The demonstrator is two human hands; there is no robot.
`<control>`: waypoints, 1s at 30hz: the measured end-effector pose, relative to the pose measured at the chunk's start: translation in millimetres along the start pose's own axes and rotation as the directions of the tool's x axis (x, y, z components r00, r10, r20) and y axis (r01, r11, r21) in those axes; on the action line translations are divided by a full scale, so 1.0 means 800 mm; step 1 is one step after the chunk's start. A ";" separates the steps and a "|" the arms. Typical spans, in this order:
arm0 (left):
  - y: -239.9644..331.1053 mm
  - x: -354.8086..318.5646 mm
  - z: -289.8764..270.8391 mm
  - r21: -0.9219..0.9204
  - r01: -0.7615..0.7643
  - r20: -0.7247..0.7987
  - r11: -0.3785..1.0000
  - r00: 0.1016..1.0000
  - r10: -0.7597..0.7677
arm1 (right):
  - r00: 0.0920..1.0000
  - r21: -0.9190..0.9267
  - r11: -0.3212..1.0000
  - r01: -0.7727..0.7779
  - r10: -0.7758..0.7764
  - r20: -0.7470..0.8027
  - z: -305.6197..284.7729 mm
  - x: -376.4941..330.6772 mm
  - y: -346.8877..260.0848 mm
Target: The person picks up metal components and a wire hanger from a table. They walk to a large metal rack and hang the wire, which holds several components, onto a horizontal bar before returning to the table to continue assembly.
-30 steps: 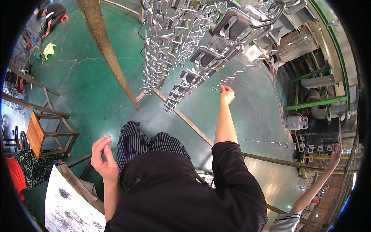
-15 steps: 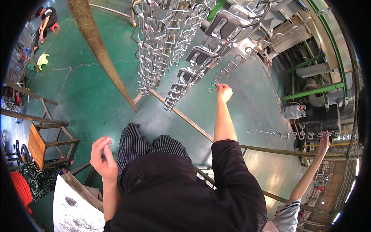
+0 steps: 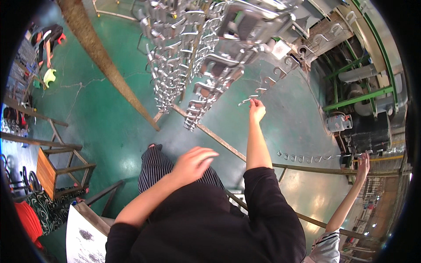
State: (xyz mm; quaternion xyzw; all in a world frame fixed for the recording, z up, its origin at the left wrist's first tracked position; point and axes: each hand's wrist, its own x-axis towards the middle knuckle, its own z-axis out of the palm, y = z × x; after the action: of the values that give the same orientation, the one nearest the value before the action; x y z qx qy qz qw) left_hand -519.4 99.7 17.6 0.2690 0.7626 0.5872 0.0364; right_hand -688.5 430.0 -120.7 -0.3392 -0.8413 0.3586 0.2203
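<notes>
Hooks of bent metal [image 3: 268,80] make up a slender strand that slants from the upper right down toward the middle of the view. At its lower end, the person's right hand [image 3: 257,111] pinches the strand between thumb and fingertips, with the tip of the last hook poking out just left of the fingers. The right arm reaches well forward, in a black sleeve [image 3: 269,188] that ends near the elbow. The left hand [image 3: 192,166] hovers over the lap, its fingers loosely bent and the thumb held apart from them, above striped trousers [image 3: 154,168].

Left of the strand, near the right hand but apart from it, hangs a row of flat metal plates [image 3: 221,65], blurred toward its top. Beyond the plates, a dense cluster of shiny metal pieces [image 3: 164,83] hangs in long columns. A metal bar [image 3: 221,142] runs low across the view beneath them, and a thick brown post [image 3: 97,55] leans at the left over the green floor [image 3: 118,101].

On the right, a co-worker's hand [image 3: 363,164] is raised to a second row of hooks [image 3: 309,158]; whether it grips them cannot be told. A gas cylinder [image 3: 337,122] stands behind that row. At the lower left, a white surface [image 3: 78,239] bears dark tangled shapes too small to make out, near a wooden seat [image 3: 46,171].
</notes>
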 end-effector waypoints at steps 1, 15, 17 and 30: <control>-0.017 0.023 0.032 0.030 -0.112 0.014 0.993 0.994 0.112 | 1.000 0.007 1.000 -0.003 0.003 0.001 -0.002 -0.001 0.003; -0.156 0.264 0.201 0.374 0.189 -0.274 0.908 0.958 -0.086 | 0.995 -0.003 0.996 0.091 -0.091 0.029 -0.045 -0.040 0.009; -0.151 0.276 0.192 0.309 0.287 -0.159 0.907 0.956 -0.249 | 0.992 -0.027 0.991 0.129 -0.128 0.016 -0.049 -0.043 0.007; -0.164 0.236 0.187 0.241 0.367 -0.189 0.899 0.926 -0.328 | 0.984 0.025 0.990 0.141 -0.137 -0.110 -0.111 -0.137 -0.029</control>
State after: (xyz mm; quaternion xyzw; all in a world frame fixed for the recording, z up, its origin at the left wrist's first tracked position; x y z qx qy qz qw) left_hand -673.0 294.7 -99.4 0.0878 0.8721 0.4789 0.0486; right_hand -569.7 378.9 -59.5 -0.2950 -0.8439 0.3369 0.2955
